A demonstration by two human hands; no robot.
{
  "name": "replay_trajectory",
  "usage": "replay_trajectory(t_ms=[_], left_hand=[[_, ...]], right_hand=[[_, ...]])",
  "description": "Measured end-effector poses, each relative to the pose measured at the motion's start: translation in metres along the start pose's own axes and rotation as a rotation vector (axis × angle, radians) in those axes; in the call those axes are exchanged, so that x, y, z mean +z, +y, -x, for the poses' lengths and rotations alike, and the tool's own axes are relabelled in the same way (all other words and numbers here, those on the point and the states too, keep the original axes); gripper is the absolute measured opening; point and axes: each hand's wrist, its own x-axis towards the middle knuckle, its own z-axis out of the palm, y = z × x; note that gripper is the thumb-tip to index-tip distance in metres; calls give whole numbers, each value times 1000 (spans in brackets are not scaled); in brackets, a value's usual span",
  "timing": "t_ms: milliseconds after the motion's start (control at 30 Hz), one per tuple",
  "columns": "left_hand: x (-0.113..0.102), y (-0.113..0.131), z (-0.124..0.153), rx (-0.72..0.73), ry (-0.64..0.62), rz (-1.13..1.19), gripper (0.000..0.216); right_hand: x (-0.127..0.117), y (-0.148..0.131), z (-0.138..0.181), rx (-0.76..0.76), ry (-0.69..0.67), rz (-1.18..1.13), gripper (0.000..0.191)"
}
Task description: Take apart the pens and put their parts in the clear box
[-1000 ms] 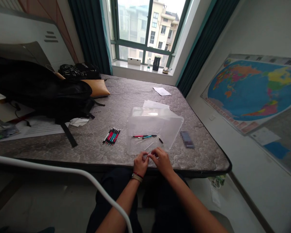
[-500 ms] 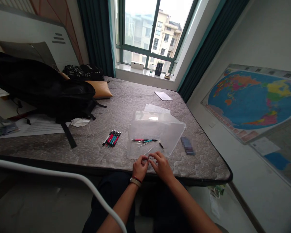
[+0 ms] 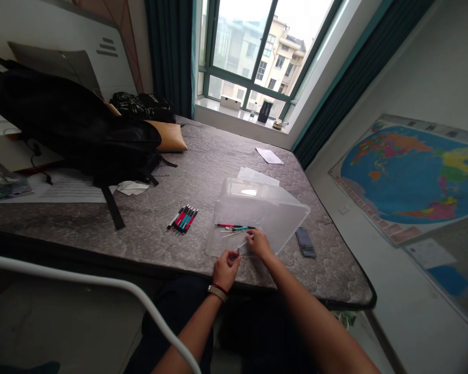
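Observation:
My left hand [image 3: 226, 267] is closed at the near edge of a clear plastic box [image 3: 269, 197], with a small dark piece, too small to name, pinched between thumb and fingers. My right hand [image 3: 259, 243] is over the inside of the box, fingers curled together; what they hold, if anything, is hidden. Just beyond its fingertips lie a red-and-black pen [image 3: 224, 225] and a teal pen [image 3: 242, 228]. Thin white sticks [image 3: 231, 235] rest nearer to me. Left of the box, several red, teal and white pens [image 3: 183, 219] lie side by side on the mattress [image 3: 152, 244].
A black backpack [image 3: 74, 124] with a hanging strap takes up the left side. Paper sheets [image 3: 269, 155] lie behind the box, and a blurred dark object [image 3: 306, 242] to its right. A white curved tube [image 3: 113, 283] crosses the lower left foreground.
My right hand has left my left hand and moved forward into the box, where it covers the small black piece seen earlier. My left hand has stayed near the box edge.

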Motion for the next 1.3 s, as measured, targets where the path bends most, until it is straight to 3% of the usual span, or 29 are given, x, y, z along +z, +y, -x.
replay_trajectory(t_ms=[333,833,1300], left_hand=[[0,1,1,-33,-59,-100,18],[-2,8,3,-2,-78,-145,13],[0,7,3,39,-8,-148,14]], right_hand=[[18,2,-33,47,-64,91,15],[15,-2,-35,-125,-106,97,19],[20,-8,-45,-196,-191,99,12]])
